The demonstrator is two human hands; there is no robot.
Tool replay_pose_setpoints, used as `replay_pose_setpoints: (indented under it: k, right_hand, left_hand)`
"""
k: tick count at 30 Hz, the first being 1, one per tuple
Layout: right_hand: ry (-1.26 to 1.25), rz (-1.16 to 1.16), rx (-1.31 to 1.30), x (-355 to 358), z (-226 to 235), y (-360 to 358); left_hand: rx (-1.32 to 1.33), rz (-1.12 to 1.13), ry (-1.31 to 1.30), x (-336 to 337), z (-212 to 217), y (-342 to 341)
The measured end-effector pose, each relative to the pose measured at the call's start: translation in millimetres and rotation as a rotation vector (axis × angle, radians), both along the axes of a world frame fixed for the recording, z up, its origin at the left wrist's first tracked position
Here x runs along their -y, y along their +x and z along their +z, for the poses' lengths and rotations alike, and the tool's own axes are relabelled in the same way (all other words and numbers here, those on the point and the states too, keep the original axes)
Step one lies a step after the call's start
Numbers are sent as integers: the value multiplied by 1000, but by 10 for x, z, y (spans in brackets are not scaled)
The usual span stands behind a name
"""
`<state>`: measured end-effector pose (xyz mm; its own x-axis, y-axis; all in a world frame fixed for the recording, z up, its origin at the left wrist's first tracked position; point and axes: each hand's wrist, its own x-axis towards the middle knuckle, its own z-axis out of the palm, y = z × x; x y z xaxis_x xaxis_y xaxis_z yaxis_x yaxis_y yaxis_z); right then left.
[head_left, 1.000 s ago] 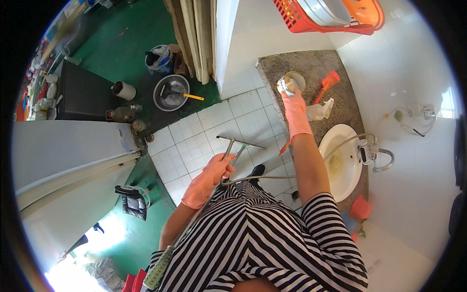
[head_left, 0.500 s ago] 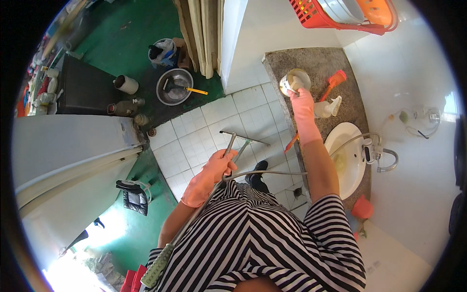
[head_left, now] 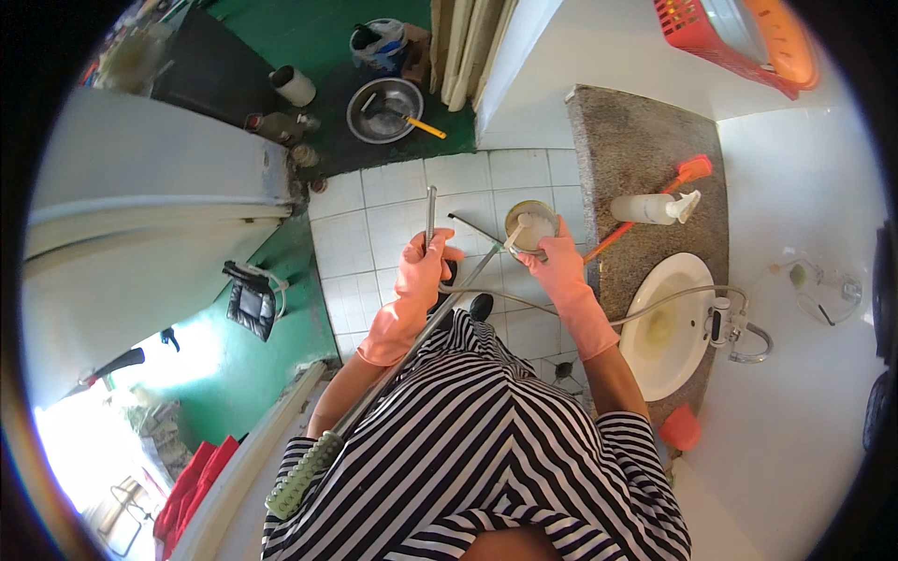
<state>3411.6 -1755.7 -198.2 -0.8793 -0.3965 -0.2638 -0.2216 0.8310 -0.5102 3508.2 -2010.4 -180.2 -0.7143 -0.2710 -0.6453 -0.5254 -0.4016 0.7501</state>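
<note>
Both my hands wear pink rubber gloves. My left hand (head_left: 423, 266) is closed around a metal hose nozzle (head_left: 430, 210) that points away from me. From it a flexible hose (head_left: 524, 301) runs right to the basin tap. My right hand (head_left: 558, 266) grips the rim of an open round can (head_left: 531, 227), tilted toward me above the tiled floor. White powder and a pale scoop (head_left: 521, 231) show inside. A long-handled squeegee (head_left: 421, 338) leans against my striped shirt beside my left forearm, its green grip (head_left: 304, 475) at lower left and its blade partly behind the can.
A stone counter (head_left: 645, 122) on the right carries a spray bottle (head_left: 655, 208), an orange long-handled brush (head_left: 692, 170) and a white basin (head_left: 645, 346) with a tap (head_left: 734, 329). A metal bowl (head_left: 379, 136) lies on the green floor; a red basket (head_left: 720, 47) is upper right.
My right hand has brought the can from over the counter leftward, above the floor near my left hand. The nozzle in my left hand has tipped more upright. The whole view has shifted.
</note>
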Motion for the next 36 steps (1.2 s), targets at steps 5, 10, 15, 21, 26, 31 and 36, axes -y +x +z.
replay_pose_setpoints:
  k: [5, 10, 15, 21, 26, 31, 36]
  right_hand:
    - [189, 167, 162, 308, -175, 127]
    - [83, 287, -63, 586, 19, 330]
    - [160, 470, -62, 783, 32, 367]
    - [143, 591, -106, 1034, 91, 626]
    - [97, 642, -69, 1157, 97, 702]
    - [98, 646, 74, 1218, 67, 722]
    - [138, 720, -26, 1342, 33, 738]
  left_hand:
    - [-156, 193, -108, -63, 48, 233]
    - [-185, 96, -272, -91, 85, 573]
    - [-163, -76, -402, -139, 123, 739]
    - [-156, -12, -744, -226, -203, 941]
    - [-46, 18, -920, -181, -243, 1071]
    - [-12, 64, -849, -63, -10, 1239]
    - [-11, 601, -311, 0, 111, 1447]
